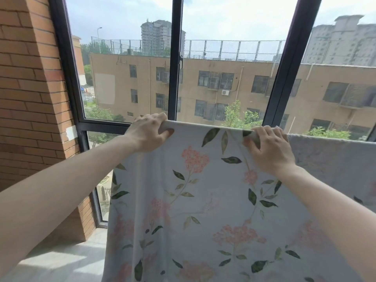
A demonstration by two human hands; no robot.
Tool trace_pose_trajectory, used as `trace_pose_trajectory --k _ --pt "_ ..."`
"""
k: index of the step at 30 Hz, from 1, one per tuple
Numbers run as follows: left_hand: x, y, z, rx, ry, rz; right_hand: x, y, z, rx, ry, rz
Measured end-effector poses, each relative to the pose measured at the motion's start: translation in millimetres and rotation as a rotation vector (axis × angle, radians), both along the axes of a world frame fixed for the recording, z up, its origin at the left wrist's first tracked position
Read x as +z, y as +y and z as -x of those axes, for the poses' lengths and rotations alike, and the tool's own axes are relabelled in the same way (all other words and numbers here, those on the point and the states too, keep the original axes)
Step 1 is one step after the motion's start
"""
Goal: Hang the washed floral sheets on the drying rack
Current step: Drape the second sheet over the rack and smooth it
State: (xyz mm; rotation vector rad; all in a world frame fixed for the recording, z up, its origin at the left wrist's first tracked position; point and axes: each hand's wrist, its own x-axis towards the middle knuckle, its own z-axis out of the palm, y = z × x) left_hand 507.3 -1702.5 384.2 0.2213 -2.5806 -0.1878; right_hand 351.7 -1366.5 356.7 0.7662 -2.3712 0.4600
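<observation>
A pale floral sheet [195, 200] with pink blossoms and green leaves hangs in front of me, draped over a horizontal bar that the cloth hides. My left hand [148, 132] grips the sheet's top fold near its left end, fingers curled over it. My right hand [270, 147] grips the same top fold further right, thumb pressed on the cloth. A second pale cloth [333, 159] hangs over the bar to the right of my right hand.
A dark-framed window [175, 58] stands close behind the sheet, with buildings and trees outside. A brick wall [30, 88] closes the left side. A light tiled floor [61, 259] shows at lower left.
</observation>
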Motion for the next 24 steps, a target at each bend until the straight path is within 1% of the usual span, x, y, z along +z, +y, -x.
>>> trace_pose_trajectory --k 4,7,10,13,15,18,20,24 --pt "-2 8 2 -0.01 0.016 0.01 -1 48 15 -0.119 -0.016 0.02" --pt "-5 10 6 0.005 0.017 0.02 5 49 15 -0.137 -0.054 0.068" --pt "-8 5 9 0.04 0.004 0.022 12 31 1 -0.069 -0.088 0.148" --pt "-14 -4 12 0.078 -0.002 0.06 2 17 -13 0.032 -0.06 0.103" --pt "-7 -2 13 0.111 -0.029 0.07 -4 12 -13 0.032 -0.038 0.093" --pt "3 18 18 0.158 -0.119 0.115 -6 7 -9 0.017 -0.045 0.118" --pt "6 43 26 0.112 -0.119 0.195 -6 6 -9 0.023 -0.044 0.109" --pt "11 115 53 -0.147 -0.101 0.239 -3 7 -12 0.043 -0.052 0.094"
